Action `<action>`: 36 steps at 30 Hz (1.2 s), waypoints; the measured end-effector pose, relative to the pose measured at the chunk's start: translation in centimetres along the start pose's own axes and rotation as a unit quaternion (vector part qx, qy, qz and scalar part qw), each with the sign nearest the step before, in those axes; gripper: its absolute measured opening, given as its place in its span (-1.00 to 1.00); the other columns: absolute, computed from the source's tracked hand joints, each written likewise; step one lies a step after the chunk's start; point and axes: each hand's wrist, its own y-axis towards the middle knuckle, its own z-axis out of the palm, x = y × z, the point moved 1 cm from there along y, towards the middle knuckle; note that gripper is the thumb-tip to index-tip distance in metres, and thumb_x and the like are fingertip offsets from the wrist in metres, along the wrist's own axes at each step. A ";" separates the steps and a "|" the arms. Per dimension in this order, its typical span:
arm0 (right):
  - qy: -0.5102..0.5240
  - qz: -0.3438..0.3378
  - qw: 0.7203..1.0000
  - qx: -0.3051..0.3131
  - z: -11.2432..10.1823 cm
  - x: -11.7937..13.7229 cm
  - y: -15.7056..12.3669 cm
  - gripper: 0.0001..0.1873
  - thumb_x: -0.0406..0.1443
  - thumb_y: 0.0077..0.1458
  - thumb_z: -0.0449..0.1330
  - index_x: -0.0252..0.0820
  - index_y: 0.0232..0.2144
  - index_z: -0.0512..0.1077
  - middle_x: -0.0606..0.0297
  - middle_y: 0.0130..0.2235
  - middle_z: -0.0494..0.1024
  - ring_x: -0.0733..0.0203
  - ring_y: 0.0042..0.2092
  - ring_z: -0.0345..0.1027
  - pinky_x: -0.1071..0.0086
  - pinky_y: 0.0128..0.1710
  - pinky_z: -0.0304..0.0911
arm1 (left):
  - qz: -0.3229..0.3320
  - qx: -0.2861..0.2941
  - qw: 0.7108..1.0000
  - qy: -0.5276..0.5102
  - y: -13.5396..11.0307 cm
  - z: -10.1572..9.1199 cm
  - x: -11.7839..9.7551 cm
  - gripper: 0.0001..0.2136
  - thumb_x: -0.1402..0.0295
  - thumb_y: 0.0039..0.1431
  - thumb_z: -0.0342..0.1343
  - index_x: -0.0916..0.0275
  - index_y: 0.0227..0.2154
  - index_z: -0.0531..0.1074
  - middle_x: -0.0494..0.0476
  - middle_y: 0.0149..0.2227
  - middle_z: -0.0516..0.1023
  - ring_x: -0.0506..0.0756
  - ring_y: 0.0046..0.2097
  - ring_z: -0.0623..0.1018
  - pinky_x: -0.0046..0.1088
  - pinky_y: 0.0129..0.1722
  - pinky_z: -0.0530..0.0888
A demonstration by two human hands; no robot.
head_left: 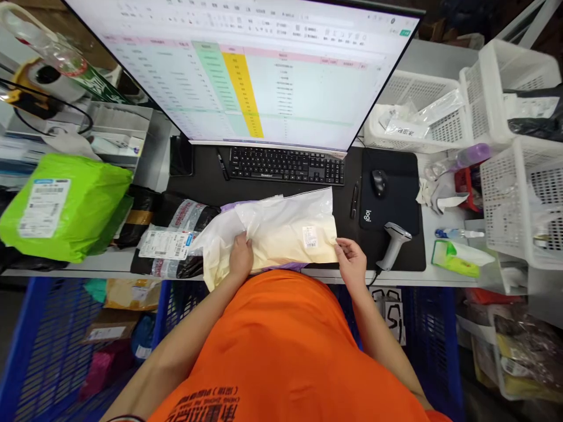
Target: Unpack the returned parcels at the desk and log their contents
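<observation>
Two bare hands on it, and I've got the long white and pale-yellow plastic bag (281, 225) stretched across the centre of the frame, below the black full-size keyboard (285, 167)! My left hand (241, 256) is curled closed on the bag's near side, left of centre, some fingers hidden from me; my right hand (350, 258) pinches its lower right corner between thumb and fingers. A small white printed label (310, 237) faces up near that end. Over at centre left, the bag overlaps a black plastic-wrapped parcel (202, 220), and the bulky lime-green plastic parcel (92, 205) sits farther out at the left edge. Right of centre, a light-grey handheld scanner (394, 243) lies near my right hand, a black mouse (379, 183) above it in the frame
</observation>
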 end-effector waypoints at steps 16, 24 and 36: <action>-0.307 -0.006 0.945 0.113 -2.2 -4.8 1.4 -0.68 -0.32 0.12 0.04 -0.20 -0.17 0.55 0.14 -0.16 0.62 0.14 -0.22 0.49 0.28 -0.14 0.38 | 0.007 -0.004 0.996 -0.085 0.0 -0.4 0.1 -0.58 0.25 0.31 -0.05 0.36 0.14 0.25 0.47 0.07 0.46 0.34 0.12 0.50 -0.04 0.14 0.43; -0.390 0.017 0.907 0.157 -2.5 -5.8 1.2 -0.64 -0.42 0.08 0.02 -0.15 -0.19 0.57 0.13 -0.09 0.59 0.10 -0.08 0.48 0.28 -0.03 0.34 | -0.028 0.088 0.979 -0.183 3.9 -2.2 -1.8 -0.51 0.02 0.23 0.01 0.31 0.03 0.39 0.37 -0.09 0.59 0.28 -0.03 0.59 -0.16 0.01 0.49; -0.329 -0.164 0.928 0.065 -2.3 3.4 2.3 -0.29 -0.18 0.13 0.19 -0.25 0.29 0.16 -0.10 0.21 0.34 -0.06 0.15 0.34 0.01 0.12 0.33 | 0.265 0.234 0.896 -0.267 -1.5 -6.0 -5.9 -0.74 0.17 0.15 0.12 0.23 -0.24 0.56 0.29 0.00 0.58 0.27 0.16 0.47 -0.14 0.20 0.37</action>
